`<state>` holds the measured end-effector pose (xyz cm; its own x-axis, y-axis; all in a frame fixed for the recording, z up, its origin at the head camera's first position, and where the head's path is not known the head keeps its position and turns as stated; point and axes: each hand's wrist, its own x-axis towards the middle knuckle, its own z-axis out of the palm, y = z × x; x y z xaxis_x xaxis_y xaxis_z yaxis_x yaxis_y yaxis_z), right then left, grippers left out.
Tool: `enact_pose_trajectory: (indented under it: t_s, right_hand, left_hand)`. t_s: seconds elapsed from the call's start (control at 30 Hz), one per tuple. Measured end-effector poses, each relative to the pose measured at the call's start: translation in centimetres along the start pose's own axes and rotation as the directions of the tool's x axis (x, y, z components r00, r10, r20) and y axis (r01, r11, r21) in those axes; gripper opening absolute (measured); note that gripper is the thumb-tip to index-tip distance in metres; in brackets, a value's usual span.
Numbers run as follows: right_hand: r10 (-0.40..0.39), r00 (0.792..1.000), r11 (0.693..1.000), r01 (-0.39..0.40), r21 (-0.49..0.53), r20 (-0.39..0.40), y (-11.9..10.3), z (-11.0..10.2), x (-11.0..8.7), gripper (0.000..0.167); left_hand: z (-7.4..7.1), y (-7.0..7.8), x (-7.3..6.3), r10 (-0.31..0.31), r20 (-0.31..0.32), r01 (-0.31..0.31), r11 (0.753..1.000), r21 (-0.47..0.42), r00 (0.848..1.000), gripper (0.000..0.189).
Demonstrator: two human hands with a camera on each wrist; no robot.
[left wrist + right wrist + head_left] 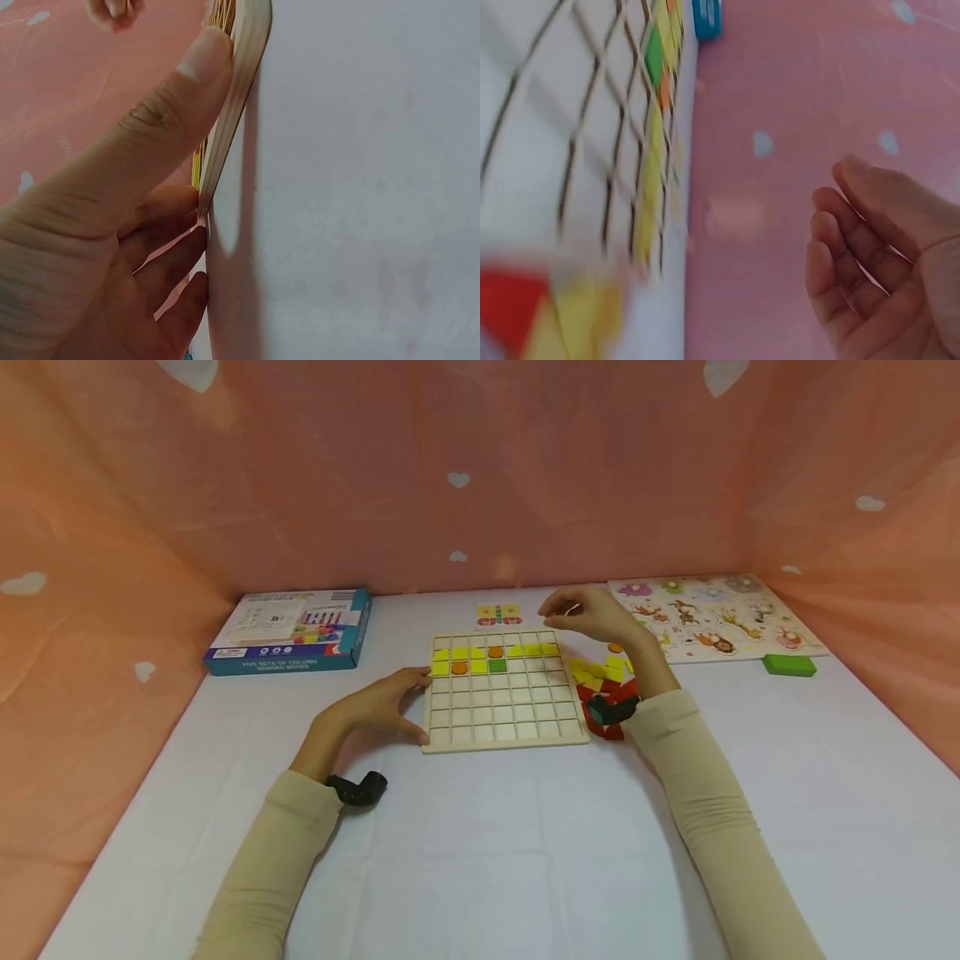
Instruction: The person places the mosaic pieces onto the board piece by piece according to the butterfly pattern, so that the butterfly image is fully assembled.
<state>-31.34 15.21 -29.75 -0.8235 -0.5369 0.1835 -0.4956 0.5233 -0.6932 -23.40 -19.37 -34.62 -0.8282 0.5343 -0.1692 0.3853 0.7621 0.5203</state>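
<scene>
A pale wooden grid board lies flat on the white table. Along its two far rows sit several yellow tiles, orange round tiles and one green square tile. My left hand rests against the board's left edge, thumb at the near corner and fingers farther up. In the left wrist view, the thumb touches the wooden rim. My right hand hovers over the board's far right corner, fingers loosely bent. Nothing shows between those fingers in the right wrist view.
Loose yellow tiles and red tiles lie right of the board. Behind it is a small pattern card. A boxed set stands far left; an animal puzzle board and a green block are on the right.
</scene>
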Motion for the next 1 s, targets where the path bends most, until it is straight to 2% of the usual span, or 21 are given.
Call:
enact_pose_trajectory:
  t_s: [0.17,0.33,0.53,0.77,1.0]
  right_hand:
    - [0.095,0.995,0.994,-0.097,-0.052,-0.041,2.3,-2.9,-2.7,0.020]
    - [0.199,0.980,0.975,-0.196,-0.104,0.018,4.6,-3.8,-4.9,0.025]
    - [0.196,0.974,0.975,-0.182,-0.126,0.114,6.4,-3.8,-6.1,0.024]
    - [0.207,0.952,0.978,-0.195,-0.077,0.224,7.3,-3.6,-6.3,0.029]
    - [0.223,0.950,0.972,-0.202,-0.117,0.217,7.4,-3.1,-6.1,0.028]
  left_hand:
    - [0.1,-0.2,-0.1,-0.009,-0.011,0.009,1.000,-0.003,1.000,0.095]
    - [0.1,-0.2,-0.1,-0.012,-0.007,0.012,1.000,-0.006,1.000,0.096]
    - [0.2,-0.2,-0.1,-0.013,-0.007,0.013,1.000,-0.011,1.000,0.093]
    - [0.1,-0.2,-0.1,-0.008,-0.007,0.008,1.000,-0.015,1.000,0.095]
    - [0.2,-0.2,0.0,-0.008,0.000,0.008,1.000,-0.017,1.000,0.097]
